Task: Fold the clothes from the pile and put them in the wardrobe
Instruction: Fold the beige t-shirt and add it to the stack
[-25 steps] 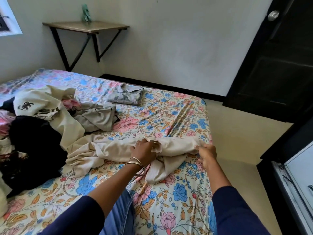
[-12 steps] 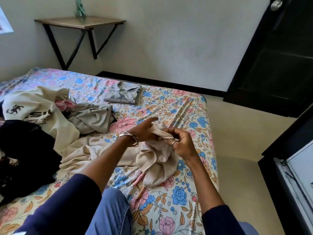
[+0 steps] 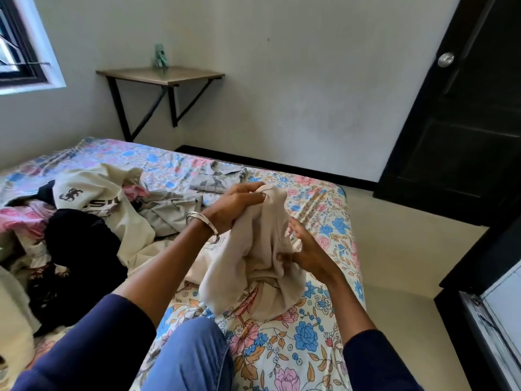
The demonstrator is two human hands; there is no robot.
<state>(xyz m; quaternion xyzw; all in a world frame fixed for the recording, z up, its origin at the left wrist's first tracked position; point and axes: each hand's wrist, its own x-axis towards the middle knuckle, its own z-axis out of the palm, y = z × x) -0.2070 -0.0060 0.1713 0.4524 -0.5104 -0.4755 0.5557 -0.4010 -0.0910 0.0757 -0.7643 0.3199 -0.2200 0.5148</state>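
Note:
A beige garment (image 3: 253, 249) is lifted off the floral bed (image 3: 310, 334) and hangs bunched between my hands. My left hand (image 3: 236, 206), with bangles on the wrist, grips its top edge. Lower down, my right hand (image 3: 304, 249) pinches a fold on its right side with the thumb, the fingers spread. The pile of clothes (image 3: 84, 221) lies at the left: a cream printed top, a black garment, pink pieces and a grey-beige garment. A folded grey shirt (image 3: 217, 179) lies flat farther back on the bed.
A wall-mounted shelf (image 3: 160, 76) with a small green figure hangs on the far wall. A dark door (image 3: 465, 122) with a round knob stands at the right. A dark piece of furniture (image 3: 493, 306) fills the lower right. My knee in jeans (image 3: 191, 354) rests on the bed.
The beige garment lay stretched across the bed; both hands gathered it toward the middle and lifted it. My right hand has slid down its right side. The camera tilted up.

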